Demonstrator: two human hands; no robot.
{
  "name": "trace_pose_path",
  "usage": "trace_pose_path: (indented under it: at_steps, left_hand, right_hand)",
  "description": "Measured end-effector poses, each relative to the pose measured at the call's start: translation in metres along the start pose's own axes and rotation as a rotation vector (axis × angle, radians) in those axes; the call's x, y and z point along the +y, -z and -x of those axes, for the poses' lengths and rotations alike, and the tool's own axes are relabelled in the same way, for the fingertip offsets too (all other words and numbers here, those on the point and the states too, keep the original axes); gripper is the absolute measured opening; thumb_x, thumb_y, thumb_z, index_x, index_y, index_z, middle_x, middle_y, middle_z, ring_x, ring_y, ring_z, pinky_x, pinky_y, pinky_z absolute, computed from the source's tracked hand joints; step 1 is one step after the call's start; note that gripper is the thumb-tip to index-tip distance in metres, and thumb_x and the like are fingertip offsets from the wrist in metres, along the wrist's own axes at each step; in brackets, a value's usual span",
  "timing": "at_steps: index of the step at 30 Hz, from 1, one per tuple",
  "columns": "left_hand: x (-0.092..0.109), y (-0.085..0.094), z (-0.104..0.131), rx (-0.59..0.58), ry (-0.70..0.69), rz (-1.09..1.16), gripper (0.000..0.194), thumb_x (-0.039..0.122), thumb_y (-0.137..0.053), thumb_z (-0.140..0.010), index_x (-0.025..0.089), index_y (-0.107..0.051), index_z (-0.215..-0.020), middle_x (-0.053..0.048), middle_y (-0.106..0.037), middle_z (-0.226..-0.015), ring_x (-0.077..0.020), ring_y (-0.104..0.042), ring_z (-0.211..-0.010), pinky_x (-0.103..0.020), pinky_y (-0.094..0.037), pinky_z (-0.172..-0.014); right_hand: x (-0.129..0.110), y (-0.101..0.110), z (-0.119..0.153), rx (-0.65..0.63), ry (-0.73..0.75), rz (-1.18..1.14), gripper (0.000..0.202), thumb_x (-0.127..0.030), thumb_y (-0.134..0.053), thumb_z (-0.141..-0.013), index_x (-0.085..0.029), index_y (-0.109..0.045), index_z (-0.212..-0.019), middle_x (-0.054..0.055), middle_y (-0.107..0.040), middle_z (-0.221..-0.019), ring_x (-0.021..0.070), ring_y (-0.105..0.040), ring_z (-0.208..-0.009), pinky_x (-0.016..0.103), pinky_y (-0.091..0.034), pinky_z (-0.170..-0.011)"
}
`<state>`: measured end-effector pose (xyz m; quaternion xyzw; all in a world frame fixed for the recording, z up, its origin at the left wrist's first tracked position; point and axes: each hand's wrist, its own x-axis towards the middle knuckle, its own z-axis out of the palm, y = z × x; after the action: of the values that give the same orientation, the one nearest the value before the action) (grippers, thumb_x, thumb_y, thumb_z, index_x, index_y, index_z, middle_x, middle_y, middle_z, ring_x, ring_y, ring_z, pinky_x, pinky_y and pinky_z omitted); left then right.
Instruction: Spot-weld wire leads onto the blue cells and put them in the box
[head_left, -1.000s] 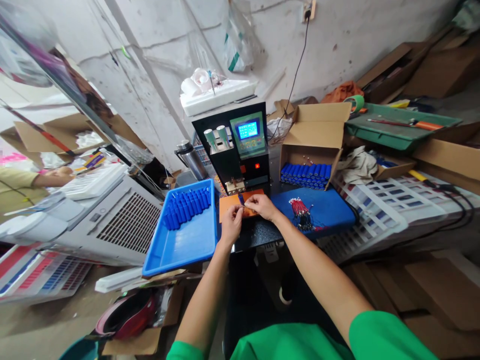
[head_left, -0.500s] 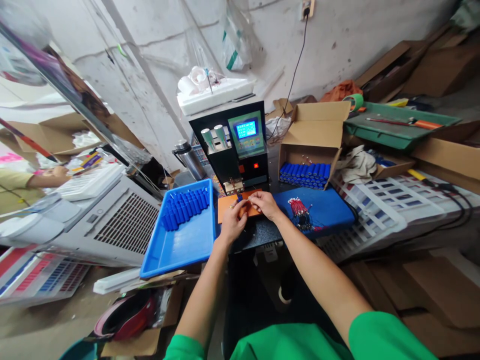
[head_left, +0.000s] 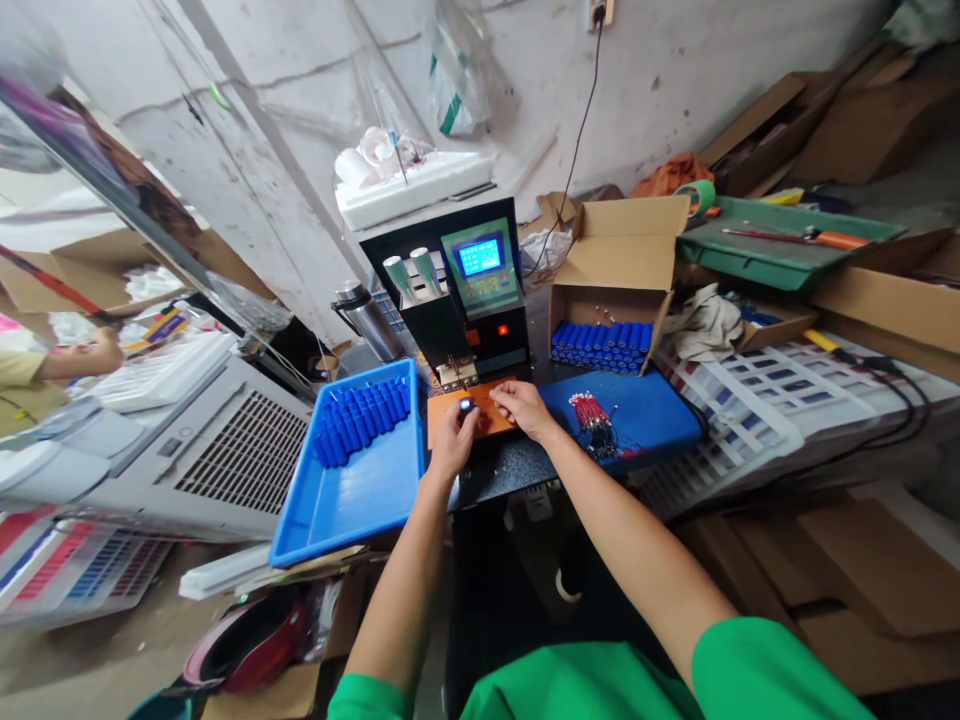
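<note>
Hands [head_left: 525, 408] apart nr pad [head_left: 493, 422] edge, L [head_left: 451, 440] w/ cell [head_left: 465, 404].

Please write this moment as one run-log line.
left hand: holds blue cylinder | right hand: at orange pad, contents unclear | machine screen: lit | blue tray: holds more cylinders

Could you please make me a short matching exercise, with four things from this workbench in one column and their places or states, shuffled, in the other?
Things
1. Left hand's grip
2. Red and black wires
3. Open cardboard box
4. Machine screen

Places or states
A. Lit up blue
B. Lying on the blue mat
C. Closed on a single blue cylinder
D. Holding stacked cylinders

Pairs
1-C, 2-B, 3-D, 4-A
</note>
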<state>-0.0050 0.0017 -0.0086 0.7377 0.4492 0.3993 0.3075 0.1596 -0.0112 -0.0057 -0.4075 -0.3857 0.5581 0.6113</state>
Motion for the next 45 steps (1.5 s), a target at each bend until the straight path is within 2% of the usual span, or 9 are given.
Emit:
trace_pose_path:
  at_steps: [3,8,13,18,25,35,45]
  left_hand:
    - [-0.003,0.001,-0.009,-0.011,0.026,-0.043,0.023,0.038,-0.057,-0.09,0.016,-0.065,-0.091,-0.002,-0.062,-0.073,-0.0159,-0.059,-0.067,-0.027,-0.046,-0.064]
    - [-0.011,-0.004,-0.014,-0.005,0.072,-0.009,0.021,0.035,-0.056,-0.089,0.017,-0.063,-0.095,-0.004,-0.065,-0.079,-0.0172,-0.061,-0.071,-0.028,-0.047,-0.067]
    - [-0.013,-0.007,-0.011,0.025,0.034,-0.037,0.02,0.034,-0.054,-0.091,0.018,-0.063,-0.098,-0.002,-0.066,-0.081,-0.0163,-0.06,-0.073,-0.027,-0.045,-0.07]
    - [-0.01,-0.007,-0.008,0.045,0.01,-0.122,0.018,0.031,-0.052,-0.092,0.018,-0.062,-0.098,-0.001,-0.062,-0.076,-0.0143,-0.054,-0.065,-0.026,-0.04,-0.064]
    - [-0.011,-0.008,-0.007,0.056,-0.037,-0.187,0.015,0.028,-0.049,-0.093,0.018,-0.06,-0.091,-0.005,-0.065,-0.079,-0.0173,-0.058,-0.069,-0.028,-0.042,-0.066]
    - [-0.012,-0.009,-0.007,0.074,-0.036,-0.27,0.016,0.025,-0.05,-0.092,0.018,-0.062,-0.1,-0.007,-0.069,-0.083,-0.0212,-0.063,-0.076,-0.031,-0.044,-0.07]
    - [-0.012,-0.01,-0.006,0.096,-0.032,-0.289,0.02,0.026,-0.05,-0.092,0.018,-0.063,-0.105,-0.008,-0.068,-0.084,-0.0227,-0.062,-0.077,-0.032,-0.044,-0.072]
  right_hand:
    - [-0.001,-0.001,0.0,0.008,-0.001,0.021,0.035,-0.048,-0.075,-0.064,-0.018,-0.056,-0.069,-0.006,-0.05,-0.052,0.0049,-0.037,-0.041,0.018,-0.024,-0.037]
    - [0.0,-0.003,-0.001,0.025,-0.006,0.038,0.036,-0.049,-0.074,-0.063,-0.018,-0.056,-0.068,-0.006,-0.05,-0.052,0.0054,-0.037,-0.042,0.019,-0.023,-0.038]
    - [0.0,-0.006,-0.003,0.072,-0.029,0.056,0.034,-0.047,-0.074,-0.064,-0.018,-0.057,-0.068,-0.006,-0.05,-0.051,0.0054,-0.037,-0.042,0.019,-0.025,-0.039]
    - [-0.003,-0.012,-0.006,0.086,-0.064,0.083,0.033,-0.045,-0.072,-0.066,-0.018,-0.055,-0.062,-0.005,-0.05,-0.047,0.0056,-0.04,-0.041,0.018,-0.027,-0.039]
    - [-0.008,-0.024,-0.008,0.081,-0.023,0.12,0.031,-0.045,-0.07,-0.069,-0.018,-0.056,-0.062,-0.003,-0.054,-0.048,0.0076,-0.045,-0.043,0.019,-0.035,-0.042]
    - [0.001,-0.03,-0.017,0.093,0.082,0.344,0.024,-0.042,-0.065,-0.074,-0.02,-0.059,-0.066,-0.002,-0.057,-0.049,0.0133,-0.055,-0.048,0.022,-0.041,-0.046]
    - [0.005,-0.033,-0.018,0.127,0.1,0.379,0.021,-0.038,-0.065,-0.076,-0.021,-0.059,-0.065,0.0,-0.061,-0.053,0.0171,-0.06,-0.053,0.024,-0.045,-0.048]
